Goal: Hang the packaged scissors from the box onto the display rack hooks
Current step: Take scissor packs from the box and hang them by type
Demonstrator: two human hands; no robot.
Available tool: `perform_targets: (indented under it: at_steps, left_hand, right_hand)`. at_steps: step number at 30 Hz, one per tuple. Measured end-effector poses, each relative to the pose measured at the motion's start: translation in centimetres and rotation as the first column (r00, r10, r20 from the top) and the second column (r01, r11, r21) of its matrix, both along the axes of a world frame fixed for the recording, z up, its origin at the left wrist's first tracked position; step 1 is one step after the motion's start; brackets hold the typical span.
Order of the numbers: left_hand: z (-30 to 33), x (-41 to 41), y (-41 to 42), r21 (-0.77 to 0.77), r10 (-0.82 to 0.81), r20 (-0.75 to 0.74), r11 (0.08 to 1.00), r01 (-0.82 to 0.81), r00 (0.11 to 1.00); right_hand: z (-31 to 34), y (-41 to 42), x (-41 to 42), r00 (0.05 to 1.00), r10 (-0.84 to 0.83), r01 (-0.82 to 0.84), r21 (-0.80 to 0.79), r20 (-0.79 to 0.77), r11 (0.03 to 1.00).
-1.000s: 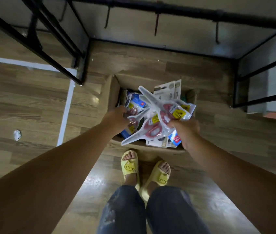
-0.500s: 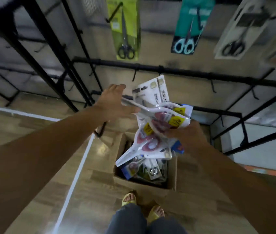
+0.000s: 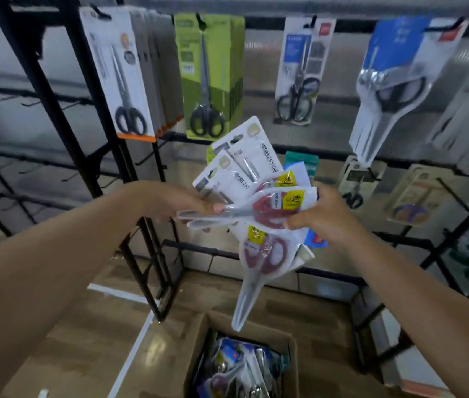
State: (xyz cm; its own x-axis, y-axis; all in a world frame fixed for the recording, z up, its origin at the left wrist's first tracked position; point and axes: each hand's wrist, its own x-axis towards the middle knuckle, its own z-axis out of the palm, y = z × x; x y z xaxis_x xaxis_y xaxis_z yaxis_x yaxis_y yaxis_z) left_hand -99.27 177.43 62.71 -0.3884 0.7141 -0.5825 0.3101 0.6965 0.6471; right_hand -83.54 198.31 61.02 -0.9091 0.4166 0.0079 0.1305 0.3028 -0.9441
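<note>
Your right hand (image 3: 323, 215) has its fingers (image 3: 293, 224) curled round a fanned bundle of packaged scissors (image 3: 259, 202) at mid-frame, gripping it near the red handles. Your left hand (image 3: 178, 201) pinches the tip end of the top pack (image 3: 244, 210), which lies level across the bundle. One red-handled pack (image 3: 259, 265) dangles point-down below your right hand, over the open cardboard box (image 3: 244, 357) at the bottom of the frame, where more packs lie.

The risk, as I judge it, is the loose fan: pull the top pack free too briskly and the dangling one may slip out and drop, perhaps missing the box. The slick plastic sleeves give little purchase, so keep the right hand's hold firm.

Beyond, the black display rack (image 3: 89, 156) runs across the upper frame with filled hooks: a green pack (image 3: 209, 76) upper centre, an orange-edged one (image 3: 122, 79) upper left, blue ones at right. Bare hooks (image 3: 35, 103) show at far left. The floor (image 3: 63, 349) is wood-patterned with a white line.
</note>
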Motion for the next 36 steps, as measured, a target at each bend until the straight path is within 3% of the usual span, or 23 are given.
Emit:
perform_targets:
  at_steps: [3, 9, 13, 17, 20, 23, 25, 28, 31, 36]
  left_hand:
    - [1.4, -0.8, -0.2, -0.068, -0.04, 0.035, 0.997, 0.042, 0.999]
    - [2.2, -2.5, -0.4, 0.372, 0.021, 0.025, 0.928, -0.029, 0.999]
    - [3.5, -4.1, 0.0, 0.518, -0.024, 0.048, 0.855, -0.005, 0.999]
    - [4.2, -4.7, 0.0, 0.5, -0.093, 0.044, 0.864, 0.058, 0.995]
    - [5.0, -4.3, 0.5, 0.274, -0.225, -0.169, 0.924, 0.265, 0.96]
    - [4.6, -4.0, 1.0, 0.264, -0.154, -0.259, 0.938, 0.223, 0.954]
    - [3.9, -3.8, 1.0, 0.384, -0.042, -0.223, 0.914, 0.128, 0.974]
    - [3.2, -3.1, 1.2, 0.554, 0.063, -0.05, 0.832, -0.025, 0.997]
    - [3.6, -2.4, 1.9, 0.65, 0.071, 0.099, 0.751, -0.119, 0.993]
    - [4.5, -0.9, 4.0, 0.744, 0.05, 0.183, 0.645, -0.171, 0.982]
  right_hand:
    - [2.5, -0.5, -1.0, 0.998, 0.052, -0.054, 0.095, 0.022, 0.994]
    - [5.6, -1.4, -3.1, 0.999, 0.044, -0.04, 0.136, -0.027, 0.99]
    - [6.9, -1.5, -3.7, 1.0, 0.017, -0.013, 0.163, -0.023, 0.987]
    - [7.8, -1.8, -3.7, 0.999, 0.047, -0.042, 0.197, -0.021, 0.979]
    - [8.1, -2.4, -3.8, 0.997, 0.078, -0.071, 0.229, -0.019, 0.971]
    - [8.1, -3.0, -4.1, 0.995, 0.099, -0.092, 0.274, -0.013, 0.957]
    - [8.1, -2.9, -4.0, 0.995, 0.098, -0.089, 0.258, -0.024, 0.962]
    - [8.4, -2.5, -3.8, 0.996, 0.083, -0.071, 0.253, -0.039, 0.965]
    - [9.1, -2.0, -3.9, 0.999, 0.033, -0.023, 0.229, -0.041, 0.973]
    - [9.9, -1.0, -4.9, 0.978, -0.183, 0.196, 0.149, -0.096, 0.969]
